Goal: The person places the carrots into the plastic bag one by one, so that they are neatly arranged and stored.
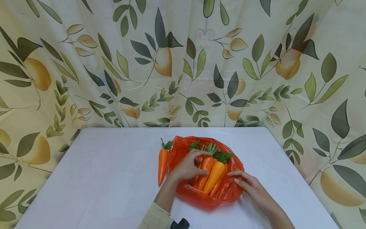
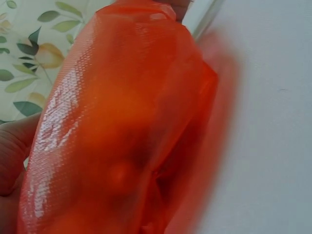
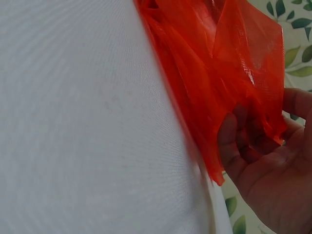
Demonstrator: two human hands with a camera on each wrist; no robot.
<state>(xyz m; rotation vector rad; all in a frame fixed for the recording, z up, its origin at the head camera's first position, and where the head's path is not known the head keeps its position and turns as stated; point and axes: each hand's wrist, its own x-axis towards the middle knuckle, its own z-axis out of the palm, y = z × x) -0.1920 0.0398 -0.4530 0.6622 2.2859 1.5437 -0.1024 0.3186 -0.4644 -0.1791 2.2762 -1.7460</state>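
In the head view, a red plastic bag lies with its mouth spread wide, and several orange carrots with green tops are inside. My left hand reaches over the bag's left side, thumb and fingers spread apart over one carrot. The thumb tip lies against that carrot, while the forefinger crosses near its leafy end. On the right, my right hand grips the bag's rim; the right wrist view shows its fingers curled round the red film. A single carrot lies outside, just left of the bag.
A white table carries everything. Behind it hangs a curtain printed with leaves and fruit. My left sleeve and a black wrist mount show at the bottom edge.
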